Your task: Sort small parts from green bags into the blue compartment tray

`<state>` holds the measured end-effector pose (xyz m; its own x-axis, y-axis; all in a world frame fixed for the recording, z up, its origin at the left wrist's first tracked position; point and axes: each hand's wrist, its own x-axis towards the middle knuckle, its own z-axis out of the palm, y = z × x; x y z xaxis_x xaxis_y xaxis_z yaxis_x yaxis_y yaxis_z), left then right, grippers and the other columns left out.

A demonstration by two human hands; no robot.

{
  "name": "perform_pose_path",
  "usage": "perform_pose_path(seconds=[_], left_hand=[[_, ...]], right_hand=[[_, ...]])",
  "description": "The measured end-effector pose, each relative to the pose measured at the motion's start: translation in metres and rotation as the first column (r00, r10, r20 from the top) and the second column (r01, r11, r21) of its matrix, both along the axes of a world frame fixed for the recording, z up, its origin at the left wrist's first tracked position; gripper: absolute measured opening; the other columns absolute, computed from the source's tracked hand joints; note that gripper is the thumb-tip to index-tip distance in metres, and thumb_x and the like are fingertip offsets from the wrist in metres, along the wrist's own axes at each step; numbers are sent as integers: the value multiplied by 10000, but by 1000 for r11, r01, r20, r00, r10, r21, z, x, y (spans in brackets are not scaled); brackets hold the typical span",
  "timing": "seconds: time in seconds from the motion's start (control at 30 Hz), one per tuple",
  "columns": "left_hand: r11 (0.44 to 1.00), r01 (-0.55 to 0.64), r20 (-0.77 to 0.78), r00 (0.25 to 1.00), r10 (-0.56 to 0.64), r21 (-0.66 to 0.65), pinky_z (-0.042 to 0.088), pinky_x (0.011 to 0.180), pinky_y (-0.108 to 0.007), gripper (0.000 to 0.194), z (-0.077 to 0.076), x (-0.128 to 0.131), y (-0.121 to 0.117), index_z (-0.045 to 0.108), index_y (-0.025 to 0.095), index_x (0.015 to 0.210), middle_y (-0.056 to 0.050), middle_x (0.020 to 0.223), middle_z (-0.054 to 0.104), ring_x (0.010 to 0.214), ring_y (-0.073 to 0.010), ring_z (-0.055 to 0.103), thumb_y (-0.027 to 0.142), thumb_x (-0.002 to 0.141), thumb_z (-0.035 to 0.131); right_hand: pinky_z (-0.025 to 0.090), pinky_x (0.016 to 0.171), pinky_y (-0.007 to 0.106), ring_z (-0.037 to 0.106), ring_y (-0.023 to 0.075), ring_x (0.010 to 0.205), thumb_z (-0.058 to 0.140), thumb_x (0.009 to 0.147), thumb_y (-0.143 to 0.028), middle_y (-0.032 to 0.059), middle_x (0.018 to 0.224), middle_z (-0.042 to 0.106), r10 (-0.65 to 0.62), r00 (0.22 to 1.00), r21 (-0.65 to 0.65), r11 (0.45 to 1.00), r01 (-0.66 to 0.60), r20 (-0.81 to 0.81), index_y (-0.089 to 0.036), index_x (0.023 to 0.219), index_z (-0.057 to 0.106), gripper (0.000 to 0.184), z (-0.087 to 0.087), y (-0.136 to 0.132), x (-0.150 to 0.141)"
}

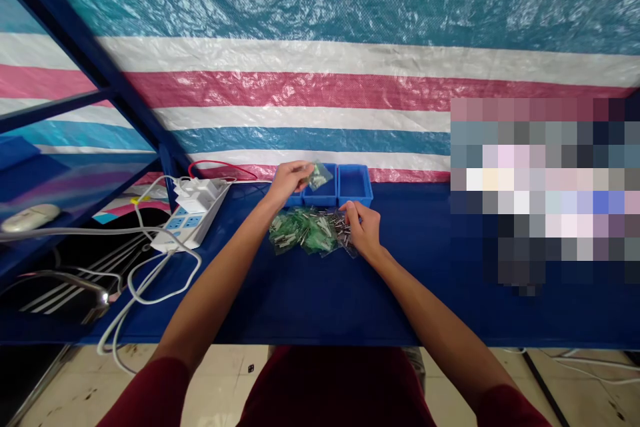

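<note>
Pinched in my left hand (293,181) is a small clear plastic bag (320,176) with pale greenish pieces inside, held up over the blue bins. My right hand (365,228) has its fingers closed at the right end of a pile of bags; what they grip, if anything, is too small to make out. Green-tinted plastic bags (305,232) with pale strips lie heaped on the table between my hands. Beside them, close to my right fingers, are bags with dark metallic pieces (344,230). Behind the pile stand small blue bins (355,203) in a row, the left one partly hidden by my left hand.
A white power strip (193,220) with plugged-in adapters and looped white cables (133,280) occupies the left of the blue table (320,300). A blue metal frame (167,167) rises there, near a computer mouse (31,218). Striped sheeting hangs behind. The right side is pixelated.
</note>
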<state>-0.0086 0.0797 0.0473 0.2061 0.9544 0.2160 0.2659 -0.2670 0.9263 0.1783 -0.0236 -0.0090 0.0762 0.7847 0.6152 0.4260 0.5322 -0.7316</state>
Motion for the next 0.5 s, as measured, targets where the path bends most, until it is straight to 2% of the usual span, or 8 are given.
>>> perform_pose_path(seconds=[0.07, 0.13, 0.2, 0.3, 0.33, 0.4, 0.5], left_hand=[[980, -149, -195, 965, 173, 132, 389, 525, -256, 414, 2, 3, 15, 657, 142, 1026, -10, 569, 553, 501, -145, 502, 485, 803, 597], [919, -239, -395, 847, 355, 313, 445, 685, -303, 406, 0, 3, 19, 645, 149, 1090, -63, 728, 640, 701, -211, 596, 449, 824, 582], [885, -231, -521, 737, 430, 404, 449, 769, -336, 366, -6, -1, 13, 646, 159, 1098, -100, 859, 670, 825, -248, 610, 415, 863, 530], [882, -213, -609, 654, 449, 421, 457, 788, -350, 315, -17, -11, -7, 661, 174, 1063, -113, 942, 675, 861, -263, 616, 379, 871, 518], [879, -219, -611, 647, 456, 424, 459, 794, -357, 324, -21, -15, -13, 659, 173, 1071, -116, 947, 676, 869, -269, 618, 382, 876, 508], [896, -196, -589, 694, 414, 398, 459, 824, -359, 346, -28, -22, -23, 655, 175, 1092, -106, 933, 686, 867, -261, 628, 398, 885, 491], [953, -60, -540, 813, 219, 297, 446, 910, -361, 409, -36, -31, -29, 639, 185, 1145, -88, 1009, 699, 948, -250, 635, 453, 901, 450]], right_hand=[[397, 582, 246, 513, 120, 526, 334, 971, -384, -11, 560, 529, 5, 1000, -10, 1000, -5, 20, -176, 754, 660, 444, 0, -1, -1], [411, 592, 250, 524, 126, 538, 333, 970, -386, -3, 569, 543, -14, 999, -20, 1000, 14, 38, -176, 751, 660, 446, 1, -1, -1], [432, 620, 260, 545, 139, 577, 342, 965, -377, 13, 601, 571, -60, 997, -15, 998, 61, 57, -175, 760, 661, 430, 1, 0, 0], [465, 766, 310, 590, 185, 783, 369, 949, -336, 70, 795, 645, -179, 975, 37, 984, 176, 129, -176, 866, 675, 355, -1, 5, 1], [458, 835, 342, 583, 208, 898, 381, 940, -323, 94, 909, 652, -229, 958, 50, 973, 223, 173, -178, 937, 674, 326, -3, 7, 1], [414, 939, 436, 500, 271, 1132, 425, 911, -314, 144, 1186, 579, -312, 904, 23, 947, 319, 293, -178, 1123, 629, 324, -9, 12, 1], [355, 994, 535, 342, 347, 1309, 438, 903, -327, 189, 1412, 389, -354, 834, -92, 899, 428, 423, -158, 1267, 544, 415, -20, 17, 1]])
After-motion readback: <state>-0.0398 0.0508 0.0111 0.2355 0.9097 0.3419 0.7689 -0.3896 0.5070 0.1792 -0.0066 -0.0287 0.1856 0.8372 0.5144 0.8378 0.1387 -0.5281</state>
